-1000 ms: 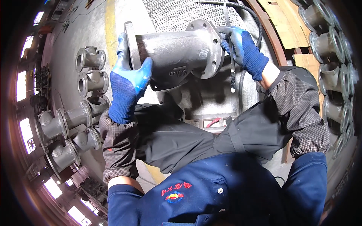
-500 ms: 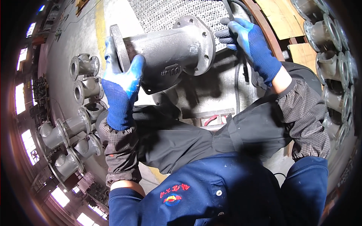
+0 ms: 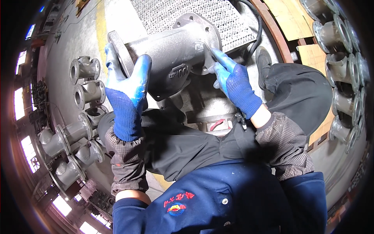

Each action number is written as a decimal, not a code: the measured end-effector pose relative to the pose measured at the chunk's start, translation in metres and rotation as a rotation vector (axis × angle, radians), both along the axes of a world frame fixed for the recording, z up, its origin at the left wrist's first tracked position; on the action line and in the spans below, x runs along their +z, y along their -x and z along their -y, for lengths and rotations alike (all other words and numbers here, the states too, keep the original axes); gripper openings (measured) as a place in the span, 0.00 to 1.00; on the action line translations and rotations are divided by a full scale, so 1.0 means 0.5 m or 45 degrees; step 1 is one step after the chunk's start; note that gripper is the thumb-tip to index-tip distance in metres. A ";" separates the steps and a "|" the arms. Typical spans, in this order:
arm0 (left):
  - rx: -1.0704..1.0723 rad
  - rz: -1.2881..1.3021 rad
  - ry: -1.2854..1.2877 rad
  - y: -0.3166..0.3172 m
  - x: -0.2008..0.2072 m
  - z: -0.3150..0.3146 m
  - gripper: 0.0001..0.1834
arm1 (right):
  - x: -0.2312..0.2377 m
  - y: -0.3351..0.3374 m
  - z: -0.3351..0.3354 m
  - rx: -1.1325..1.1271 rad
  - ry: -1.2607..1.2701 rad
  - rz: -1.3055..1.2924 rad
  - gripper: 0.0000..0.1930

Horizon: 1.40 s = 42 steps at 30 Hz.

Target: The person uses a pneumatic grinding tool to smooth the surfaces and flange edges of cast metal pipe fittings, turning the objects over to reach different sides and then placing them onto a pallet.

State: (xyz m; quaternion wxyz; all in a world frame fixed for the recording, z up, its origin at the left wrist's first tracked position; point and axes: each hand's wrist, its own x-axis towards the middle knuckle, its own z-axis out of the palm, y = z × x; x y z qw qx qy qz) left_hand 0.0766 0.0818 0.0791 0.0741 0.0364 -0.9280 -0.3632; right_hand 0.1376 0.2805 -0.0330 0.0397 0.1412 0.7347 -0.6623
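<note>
A grey flanged pipe casting [image 3: 167,48] with raised marks on its side lies tilted in front of me, a round flange at its right end. My left hand [image 3: 130,80] grips the left flange [image 3: 120,52], with the thumb on the inner side and the fingers outside. At the right flange, my right hand [image 3: 233,76] is closed around a slim dark tool [image 3: 209,56]. The tool's thin end lies against or close to the casting near that flange; I cannot tell which. Most of its length is hidden by the hand. Both hands wear blue coated gloves.
A textured metal plate [image 3: 187,11] lies beyond the casting, with a black hose [image 3: 259,27] curving beside it. Similar grey castings [image 3: 87,93] stand on the floor at left, and more castings [image 3: 341,70] are stacked at right by wooden boards [image 3: 288,19]. My knees flank the work.
My right hand has come down and left with the tool, from beyond the right flange to the casting. The casting has turned slightly under my left hand. My right leg has shifted.
</note>
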 end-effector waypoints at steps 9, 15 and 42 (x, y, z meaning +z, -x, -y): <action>0.088 0.064 -0.074 -0.001 0.009 -0.010 0.44 | -0.038 0.005 0.012 -0.025 -0.397 -0.194 0.22; 0.085 0.078 -0.030 -0.002 0.010 -0.012 0.45 | 0.014 0.017 0.043 0.232 -1.049 0.061 0.22; -0.378 -0.425 0.171 0.043 -0.018 0.014 0.21 | 0.068 0.064 -0.054 -0.361 0.424 -0.163 0.24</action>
